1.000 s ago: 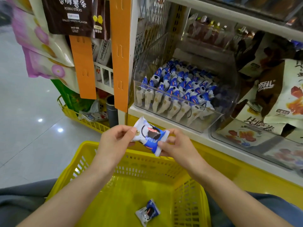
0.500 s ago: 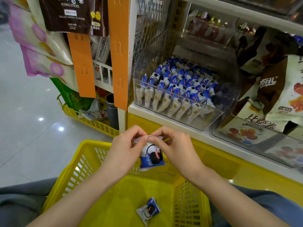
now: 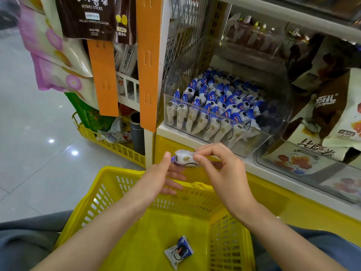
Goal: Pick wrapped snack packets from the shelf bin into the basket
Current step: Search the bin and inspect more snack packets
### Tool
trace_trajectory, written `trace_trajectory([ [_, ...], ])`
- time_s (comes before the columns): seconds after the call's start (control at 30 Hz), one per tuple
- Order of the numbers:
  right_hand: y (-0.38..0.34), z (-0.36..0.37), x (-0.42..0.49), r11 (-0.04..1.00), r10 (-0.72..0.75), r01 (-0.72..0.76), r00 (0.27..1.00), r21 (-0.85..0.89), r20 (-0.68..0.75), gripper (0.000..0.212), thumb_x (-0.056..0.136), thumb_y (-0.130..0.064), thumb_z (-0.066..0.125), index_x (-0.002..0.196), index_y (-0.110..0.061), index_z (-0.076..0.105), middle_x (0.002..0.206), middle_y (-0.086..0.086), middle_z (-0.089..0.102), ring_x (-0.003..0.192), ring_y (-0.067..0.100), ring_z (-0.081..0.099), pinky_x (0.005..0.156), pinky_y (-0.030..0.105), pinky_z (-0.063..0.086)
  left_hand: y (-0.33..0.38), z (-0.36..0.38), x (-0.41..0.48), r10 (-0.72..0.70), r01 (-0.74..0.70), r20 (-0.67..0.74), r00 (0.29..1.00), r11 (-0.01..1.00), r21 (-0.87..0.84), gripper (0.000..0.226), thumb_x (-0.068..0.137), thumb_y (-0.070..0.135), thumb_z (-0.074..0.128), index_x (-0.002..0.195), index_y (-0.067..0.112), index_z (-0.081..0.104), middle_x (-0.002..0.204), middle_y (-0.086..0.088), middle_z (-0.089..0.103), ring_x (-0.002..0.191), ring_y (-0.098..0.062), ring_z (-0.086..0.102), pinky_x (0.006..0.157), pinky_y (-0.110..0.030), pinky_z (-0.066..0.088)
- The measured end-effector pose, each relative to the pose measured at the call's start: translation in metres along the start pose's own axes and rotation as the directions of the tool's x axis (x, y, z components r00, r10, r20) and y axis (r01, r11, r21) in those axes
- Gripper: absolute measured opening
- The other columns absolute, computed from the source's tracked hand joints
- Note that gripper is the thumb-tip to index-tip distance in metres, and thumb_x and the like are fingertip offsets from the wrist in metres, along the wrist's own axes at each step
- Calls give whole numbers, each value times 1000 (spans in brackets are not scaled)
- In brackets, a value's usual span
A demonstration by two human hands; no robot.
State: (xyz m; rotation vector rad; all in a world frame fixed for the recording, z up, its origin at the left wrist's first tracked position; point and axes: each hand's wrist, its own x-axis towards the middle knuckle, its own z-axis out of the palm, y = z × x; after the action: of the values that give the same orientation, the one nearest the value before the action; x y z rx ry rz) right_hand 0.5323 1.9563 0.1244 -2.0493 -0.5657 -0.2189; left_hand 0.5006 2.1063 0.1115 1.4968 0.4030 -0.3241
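Head view. Pinching the packet (image 3: 184, 158) by its right end: right hand (image 3: 220, 173), thumb and forefinger closed on the wrapper, other fingers loosely curled behind. Left hand (image 3: 164, 177) open beneath, fingers straight and slightly apart, thumb tip touching the packet's left end; steadying rather than gripping. Held in the air over the far rim of the basket (image 3: 109, 192), just below the clear bin (image 3: 279, 114) on the shelf. Lying on the basket floor, toward the near side: a second packet (image 3: 178, 252). Packed upright in rows in the bin, many more of the same.

Likely very light, with a thin, glossy, crinkly wrapper, so probably slippery under flat pads and easy to crush over the puffed middle. Best taken by a crimped end seal, or lightly across the sides with two fingertips. No need for squeezing; probably safe to drop the short way into the basket.
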Motion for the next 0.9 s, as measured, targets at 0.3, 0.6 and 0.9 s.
trace_trajectory([
  [0.3,-4,10,-10,973,-135,172,965,-153,227,16,88,-28,58,102,-21,59,104,-7,56,97,1,51,84,13,41,-2,-7,-1,158,-172,-117,980,978,-118,19,92,22,51,98,20,69,94,1,73,91,-14,67,83,-30,49],
  [0.6,-3,11,5,733,433,-530,847,426,309,16,94,-14,49,103,-8,60,95,4,70,77,5,68,64,20,56,0,3,-7,272,-274,-61,960,962,-16,21,92,7,48,105,18,61,90,7,68,70,9,62,60,-2,43],
  [0.9,-2,10,6,746,377,-494,866,447,327,25,91,3,47,99,-18,59,88,-6,70,78,3,67,61,17,53,-4,-2,-3,409,-395,-43,912,900,183,40,92,2,44,98,40,56,96,21,65,84,9,61,73,-7,46],
])
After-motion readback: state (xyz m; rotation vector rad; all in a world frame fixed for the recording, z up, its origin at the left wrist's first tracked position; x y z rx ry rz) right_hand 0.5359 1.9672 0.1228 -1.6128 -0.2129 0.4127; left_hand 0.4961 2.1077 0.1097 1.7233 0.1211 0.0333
